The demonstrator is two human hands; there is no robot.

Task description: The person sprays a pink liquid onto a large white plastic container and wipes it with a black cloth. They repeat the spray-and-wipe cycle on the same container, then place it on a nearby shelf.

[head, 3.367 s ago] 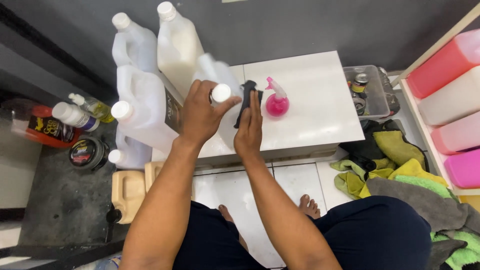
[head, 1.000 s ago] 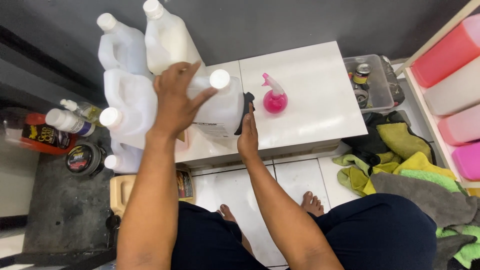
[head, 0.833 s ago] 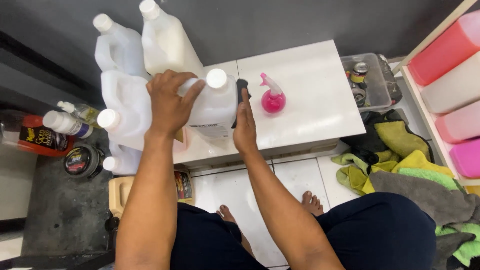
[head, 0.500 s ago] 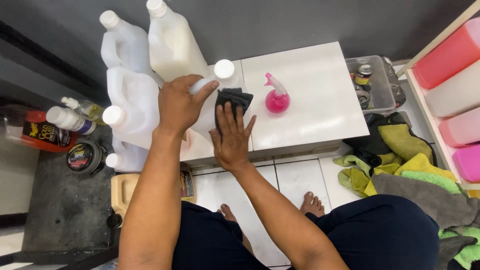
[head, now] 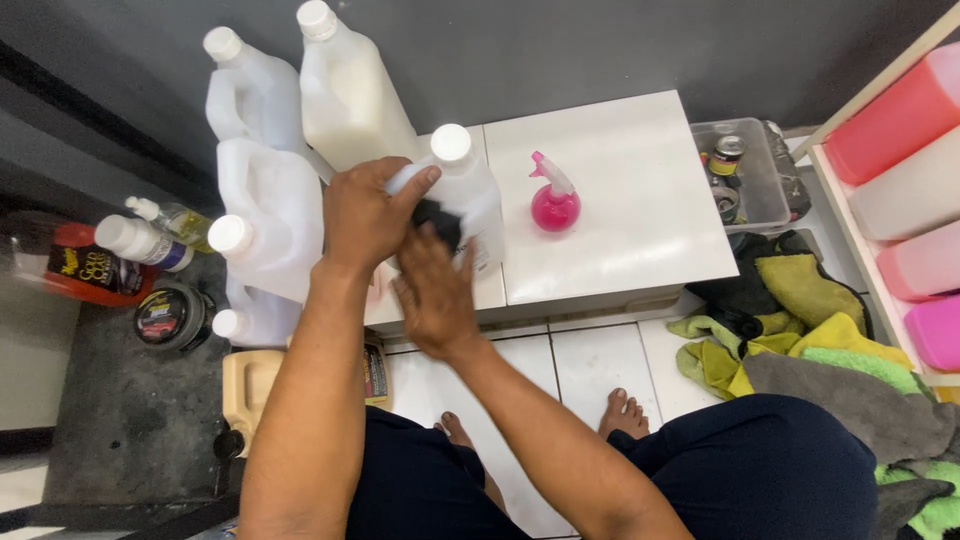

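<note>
A person's left hand (head: pixel 362 215) was wrapped around the upper part of a white jug (head: pixel 462 195), fingers closed on it just below its white cap, holding it on a low white table (head: pixel 620 215). The right hand (head: pixel 435 300) pressed a dark cloth (head: pixel 438 218) flat against the side of the jug, directly under the left hand; it was blurred, and whether its fingers gripped the cloth or only pushed it could not be told. Just right of the held jug stood a small pink spray bottle (head: pixel 552 203). Left of and behind the left hand stood more white jugs (head: pixel 265 215). Further right of the hands lay a pile of rags (head: pixel 800 330) on the floor.
</note>
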